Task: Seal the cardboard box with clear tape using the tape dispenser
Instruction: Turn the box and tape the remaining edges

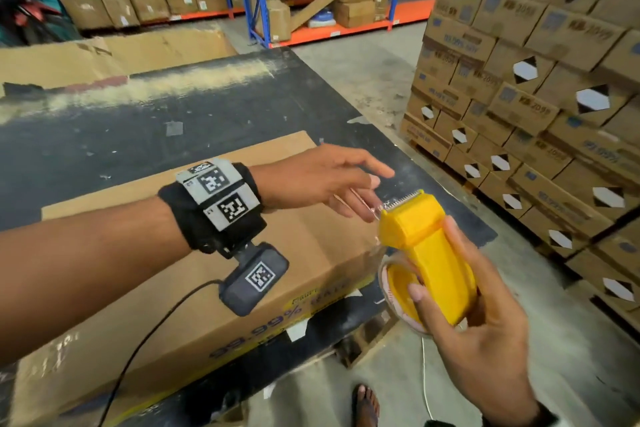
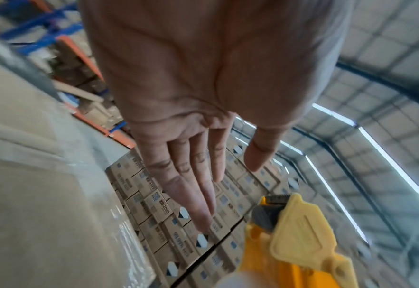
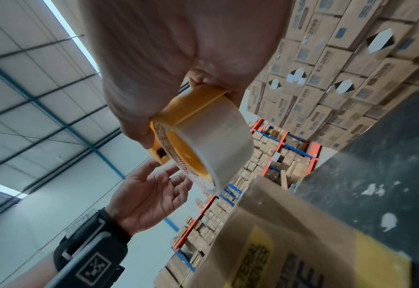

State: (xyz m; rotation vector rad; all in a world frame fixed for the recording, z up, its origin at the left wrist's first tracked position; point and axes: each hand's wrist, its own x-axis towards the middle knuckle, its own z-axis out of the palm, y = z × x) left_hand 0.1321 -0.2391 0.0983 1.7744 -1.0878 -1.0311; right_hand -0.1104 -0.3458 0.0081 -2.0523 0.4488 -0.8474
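A closed cardboard box [image 1: 207,253] with yellow and blue print lies on the dark table [image 1: 156,121]; it also shows in the right wrist view [image 3: 289,243]. My right hand [image 1: 460,305] grips the yellow tape dispenser [image 1: 426,236] beyond the box's right end, with the toothed blade pointing away from me. A roll of clear tape [image 3: 218,140] sits on the dispenser. My left hand [image 1: 374,191] reaches over the box to the blade end, fingers straight and thumb apart [image 2: 218,175], holding nothing. A short clear tape end shows by the blade, close to the fingertips.
A tall stack of printed cartons [image 1: 536,97] stands close on the right. Blue and orange racks [image 1: 329,10] with boxes fill the back. Flattened cardboard [image 1: 121,52] lies behind the table. A sandalled foot [image 1: 365,406] is on the concrete floor below.
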